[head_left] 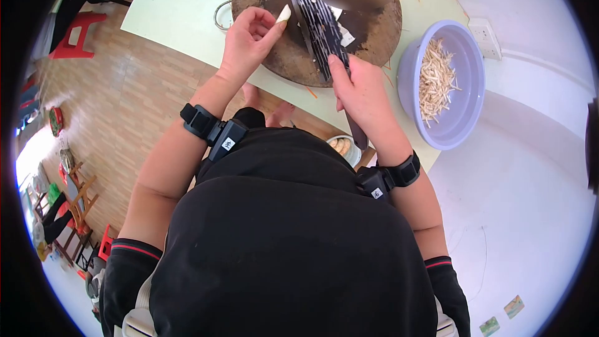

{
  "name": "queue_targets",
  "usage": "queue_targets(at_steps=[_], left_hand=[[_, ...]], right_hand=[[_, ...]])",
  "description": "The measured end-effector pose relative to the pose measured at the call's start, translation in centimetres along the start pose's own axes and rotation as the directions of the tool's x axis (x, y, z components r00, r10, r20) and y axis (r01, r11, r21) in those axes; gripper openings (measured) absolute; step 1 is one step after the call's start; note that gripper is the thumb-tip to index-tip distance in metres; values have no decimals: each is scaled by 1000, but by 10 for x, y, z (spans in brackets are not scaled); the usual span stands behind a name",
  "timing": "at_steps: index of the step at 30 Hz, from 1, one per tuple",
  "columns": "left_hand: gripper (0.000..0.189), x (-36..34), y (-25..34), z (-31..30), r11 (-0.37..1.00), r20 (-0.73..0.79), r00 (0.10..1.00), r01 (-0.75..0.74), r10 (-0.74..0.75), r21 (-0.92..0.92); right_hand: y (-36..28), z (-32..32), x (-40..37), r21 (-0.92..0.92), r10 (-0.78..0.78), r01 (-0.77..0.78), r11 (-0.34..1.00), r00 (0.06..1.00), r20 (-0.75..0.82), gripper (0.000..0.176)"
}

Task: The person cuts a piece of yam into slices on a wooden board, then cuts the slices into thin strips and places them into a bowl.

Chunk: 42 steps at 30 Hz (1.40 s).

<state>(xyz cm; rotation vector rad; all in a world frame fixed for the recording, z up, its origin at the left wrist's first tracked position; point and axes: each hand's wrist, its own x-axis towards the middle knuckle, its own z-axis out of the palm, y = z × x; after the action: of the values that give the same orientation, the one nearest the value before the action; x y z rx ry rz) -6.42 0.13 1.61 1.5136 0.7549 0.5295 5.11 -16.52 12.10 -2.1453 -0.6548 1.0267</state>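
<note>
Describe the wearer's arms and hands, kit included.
Left hand and right hand: ungloved. Each forearm wears a black strap, left strap and right strap, carrying a boxy black module with a small white label, one dark character on each. Short black sleeves, left sleeve and right sleeve, with thin red stripe near the hem.

Pale piece [284, 14] near dark cleaver [317, 30]

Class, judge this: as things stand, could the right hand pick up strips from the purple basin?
Probably not quite yet: the right hand grips a cleaver. Otherwise the way looks free; the basin stands close by, open-topped, its pale strips uncovered.
</note>
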Motion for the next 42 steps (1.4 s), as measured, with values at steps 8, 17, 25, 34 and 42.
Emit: queue_targets(at_steps=[8, 17, 25, 34, 42], left_hand=[[23, 15, 13, -6, 980, 177, 965, 198, -192, -17], [18, 15, 3, -3, 870, 239, 935, 335, -261, -362], [15, 17, 9, -1, 878, 216, 927, 364, -308, -310], [14, 20, 4, 2, 872, 197, 918, 391, -345, -294], [16, 18, 7, 6, 891, 159, 929, 366, -333, -270]], right_hand=[[1, 14, 14, -281, -217, 202, 938, 976, -22, 33], [3, 8, 17, -319, -239, 231, 919, 971, 15, 33], [-31, -8, 8, -350, -233, 221, 910, 972, 6, 30], [-62, -15, 6, -448, -163, 194, 873, 981, 108, 31], [-77, -16, 5, -529, -129, 188, 828, 981, 147, 33]])
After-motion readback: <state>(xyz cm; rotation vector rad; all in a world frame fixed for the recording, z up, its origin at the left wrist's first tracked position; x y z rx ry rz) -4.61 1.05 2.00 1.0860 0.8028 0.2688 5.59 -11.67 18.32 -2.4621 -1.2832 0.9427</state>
